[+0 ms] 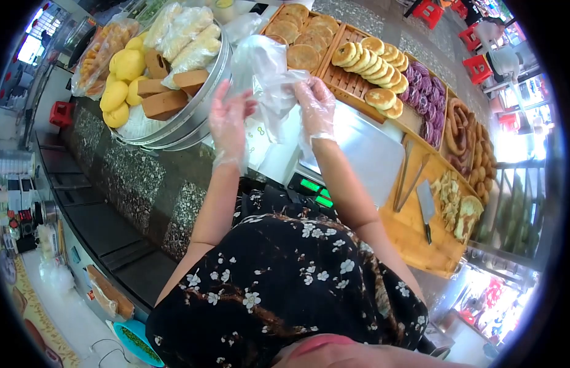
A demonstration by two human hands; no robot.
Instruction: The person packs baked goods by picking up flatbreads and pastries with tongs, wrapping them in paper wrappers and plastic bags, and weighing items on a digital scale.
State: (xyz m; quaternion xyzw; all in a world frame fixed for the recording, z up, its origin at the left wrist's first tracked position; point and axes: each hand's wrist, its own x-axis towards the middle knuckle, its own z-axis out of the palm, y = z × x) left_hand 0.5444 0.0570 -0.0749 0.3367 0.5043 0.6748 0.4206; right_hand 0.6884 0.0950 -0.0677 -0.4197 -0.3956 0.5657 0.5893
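Both of my hands wear clear plastic gloves. My right hand (314, 105) pinches the edge of a thin, translucent plastic bag (263, 73) that hangs over the counter between my hands. My left hand (231, 116) is at the bag's left side with its fingers apart and raised, holding nothing that I can make out. Under my right forearm is a scale with a metal plate (365, 153) and a lit green display (311, 185). Left of my left hand stands a round metal steamer (202, 110) with yellow buns (115, 95), brown blocks (165, 105) and wrapped rolls (190, 46).
Wooden trays at the upper right hold flat round cakes (303, 56), small pancakes (374, 67) and purple rolls (425, 92). Tongs (408, 178) and a knife (426, 208) lie on a wooden board (420, 245). Red stools (427, 12) and a person (503, 61) are farther back.
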